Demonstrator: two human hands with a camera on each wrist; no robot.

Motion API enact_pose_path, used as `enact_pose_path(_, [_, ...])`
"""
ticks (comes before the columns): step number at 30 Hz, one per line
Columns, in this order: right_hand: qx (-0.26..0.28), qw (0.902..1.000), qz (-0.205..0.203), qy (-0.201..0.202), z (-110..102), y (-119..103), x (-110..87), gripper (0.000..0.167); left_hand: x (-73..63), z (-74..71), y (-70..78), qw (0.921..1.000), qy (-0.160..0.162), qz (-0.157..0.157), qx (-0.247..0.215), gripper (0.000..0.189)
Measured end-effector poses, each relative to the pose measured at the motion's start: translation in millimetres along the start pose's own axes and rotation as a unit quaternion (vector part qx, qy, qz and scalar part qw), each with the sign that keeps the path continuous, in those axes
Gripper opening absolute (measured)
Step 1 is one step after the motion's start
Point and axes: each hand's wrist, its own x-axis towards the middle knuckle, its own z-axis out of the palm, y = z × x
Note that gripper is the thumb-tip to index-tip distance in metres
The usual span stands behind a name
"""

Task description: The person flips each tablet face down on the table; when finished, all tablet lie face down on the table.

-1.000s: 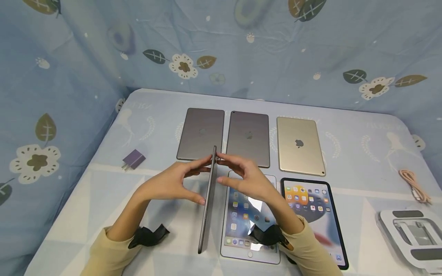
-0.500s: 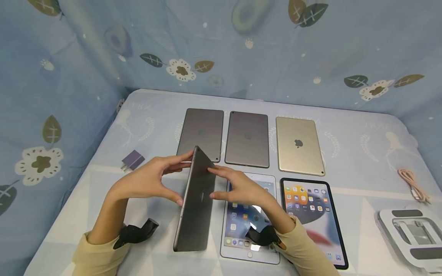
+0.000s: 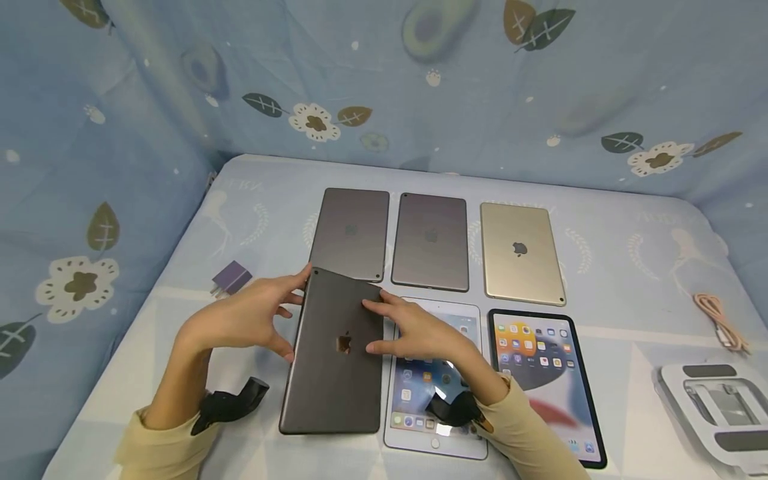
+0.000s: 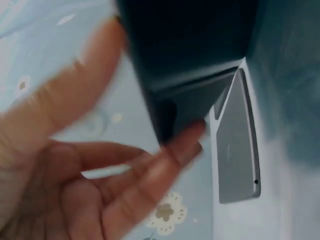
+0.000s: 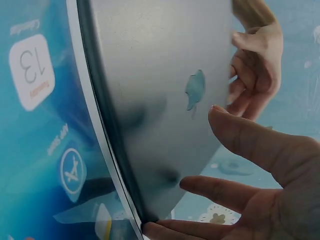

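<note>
A dark grey tablet (image 3: 327,393) leans back-up at a slant in front of the person, its logo showing and its lower edge near the table. The left hand (image 3: 246,317) holds its left side, thumb on the long edge and fingers at the upper corner; the left wrist view shows the dark screen side. On the back, the right hand (image 3: 420,327) rests its thumb near the logo and a fingertip farther up, with other fingers at the upper right corner. In the right wrist view, the right hand's fingers (image 5: 225,192) are fairly straight.
A white tablet (image 3: 435,450) and a black-framed tablet (image 3: 555,400) lie screen-up at right. Behind lie two grey tablets (image 3: 354,227) (image 3: 432,260) and a gold one (image 3: 522,267). A purple charger (image 3: 231,277), coiled cable (image 3: 720,323) and white stand (image 3: 720,410) flank them.
The tablet has turned from standing edge-on to leaning left with its back facing up. Both hands have gone with it; the left hand has moved left.
</note>
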Motion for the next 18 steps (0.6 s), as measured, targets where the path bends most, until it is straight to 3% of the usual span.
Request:
enact_pose_path(5, [-0.018, 0.9998, 0.010, 0.009, 2.1, -2.9, 0.6, 0.070, 6.9, 4.4, 3.0, 0.9964, -0.012, -0.065, 0.053, 0.121])
enact_pose_path(8, [-0.035, 0.9992, 0.008, 0.018, 4.6, -3.8, 0.7, 0.069, 11.0, 6.9, 1.2, 0.9937, -0.018, -0.088, 0.067, 0.118])
enact_pose_path(18, [-0.080, 0.9962, 0.012, 0.034, 12.1, -11.4, 1.7, 0.071, 25.2, 15.9, -15.6, 0.9911, -0.028, -0.088, 0.096, 0.111])
